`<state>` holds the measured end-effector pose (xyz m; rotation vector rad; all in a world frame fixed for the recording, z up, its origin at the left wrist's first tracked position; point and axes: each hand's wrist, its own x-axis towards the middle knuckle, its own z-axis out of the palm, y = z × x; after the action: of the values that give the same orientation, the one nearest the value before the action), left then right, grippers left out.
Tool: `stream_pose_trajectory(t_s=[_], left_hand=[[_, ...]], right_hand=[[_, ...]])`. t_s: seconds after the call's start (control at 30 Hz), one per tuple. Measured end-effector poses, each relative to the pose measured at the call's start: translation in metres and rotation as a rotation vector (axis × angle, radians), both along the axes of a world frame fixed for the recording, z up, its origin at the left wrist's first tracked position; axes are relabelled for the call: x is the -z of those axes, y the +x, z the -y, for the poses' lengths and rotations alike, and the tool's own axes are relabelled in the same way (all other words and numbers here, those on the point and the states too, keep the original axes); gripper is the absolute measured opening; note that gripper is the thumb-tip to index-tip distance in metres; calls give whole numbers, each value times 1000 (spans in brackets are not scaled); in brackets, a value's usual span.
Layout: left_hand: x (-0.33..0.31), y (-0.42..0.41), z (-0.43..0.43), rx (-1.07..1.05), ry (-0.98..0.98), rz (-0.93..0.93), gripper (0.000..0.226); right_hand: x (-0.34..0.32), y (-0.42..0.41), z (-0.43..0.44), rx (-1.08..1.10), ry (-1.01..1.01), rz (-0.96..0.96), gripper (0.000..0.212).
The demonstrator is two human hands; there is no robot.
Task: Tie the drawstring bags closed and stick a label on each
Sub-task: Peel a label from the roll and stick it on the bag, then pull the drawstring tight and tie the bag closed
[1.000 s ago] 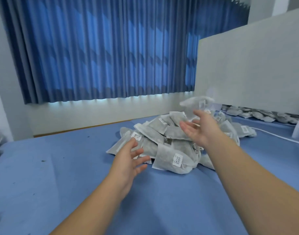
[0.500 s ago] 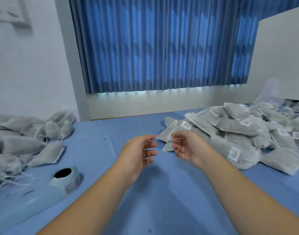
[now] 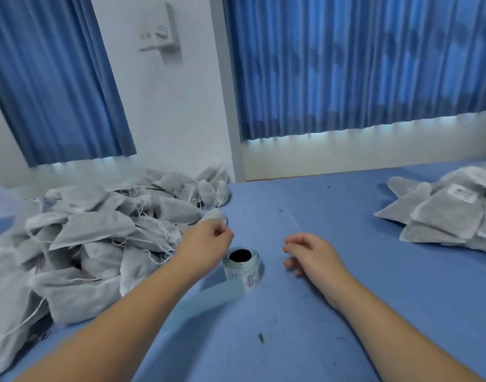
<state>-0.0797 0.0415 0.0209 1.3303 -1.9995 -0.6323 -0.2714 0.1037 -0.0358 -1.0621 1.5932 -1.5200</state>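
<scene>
A heap of grey drawstring bags (image 3: 98,230) with loose white strings lies on the left of the blue table (image 3: 291,326). My left hand (image 3: 206,239) is at the heap's right edge, fingers curled just under a small bag (image 3: 215,215); whether they grip it or a string is hidden. A roll of labels (image 3: 243,267) stands between my hands, its backing strip (image 3: 206,297) trailing toward my left forearm. My right hand (image 3: 310,255) hovers over the cloth right of the roll, fingers loosely bent, holding nothing. Labelled bags (image 3: 443,213) are piled at the right.
Blue curtains (image 3: 346,64) and a white wall with a small fixture (image 3: 164,31) stand behind the table. Dark crumbs (image 3: 261,337) dot the blue cloth near me.
The view has swung left from the labelled pile to the unlabelled heap. My left hand moved out to the heap's edge and curled its fingers. My right hand has moved apart from the left one.
</scene>
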Motion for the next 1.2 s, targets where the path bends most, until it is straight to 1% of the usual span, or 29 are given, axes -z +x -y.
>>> stream_pose_trajectory(t_s=[0.07, 0.17, 0.27, 0.3, 0.33, 0.4, 0.47, 0.53, 0.57, 0.6, 0.7, 0.77, 0.8, 0.87, 0.93, 1.0, 1.07, 1.13, 1.2], left_hand=[[5, 13, 23, -65, -81, 144, 17], [16, 19, 57, -107, -148, 349, 14], [25, 10, 84, -128, -207, 619, 29], [26, 4, 91, -137, -222, 664, 33], [27, -2, 98, -145, -224, 678, 36], [30, -12, 111, -171, -178, 645, 43], [32, -17, 122, -203, -67, 609, 59], [37, -18, 133, -221, 32, 647, 76], [39, -18, 138, -226, 43, 689, 76], [41, -18, 142, -232, 36, 724, 71], [44, -14, 152, -253, -3, 724, 47], [43, -12, 154, -252, -63, 651, 28], [40, -12, 153, -244, -92, 576, 20], [32, -15, 146, -221, -139, 370, 22], [18, -21, 132, -193, -123, 128, 21], [2, -31, 111, -99, -11, -189, 20], [-10, -43, 86, 13, 162, -475, 14], [-17, -52, 60, 96, 329, -648, 13], [-17, -59, 32, 209, 469, -767, 19]], right_hand=[[7, 0, 2, -8, -6, -90, 8], [13, 0, 2, -28, -11, -160, 8], [17, 3, 4, -47, -10, -211, 8], [18, 3, 5, -46, -15, -216, 8], [19, 3, 6, -43, -20, -221, 8], [22, 1, 8, -45, -25, -238, 8], [24, 0, 10, -49, -15, -254, 7], [28, -1, 13, -50, -7, -276, 6], [29, -2, 14, -50, -6, -288, 5], [30, -2, 15, -50, -7, -293, 5], [30, -3, 18, -50, -11, -284, 6], [29, -3, 18, -54, -8, -277, 6], [29, -3, 17, -52, -6, -274, 7], [27, -3, 15, -47, -5, -267, 7], [22, -3, 13, -42, -10, -263, 8], [14, -4, 9, -6, -30, -248, 9], [2, -9, 3, 92, -90, -192, 12], [-13, -18, -5, 208, -177, -126, 18], [-24, -30, -16, 296, -296, -53, 24]])
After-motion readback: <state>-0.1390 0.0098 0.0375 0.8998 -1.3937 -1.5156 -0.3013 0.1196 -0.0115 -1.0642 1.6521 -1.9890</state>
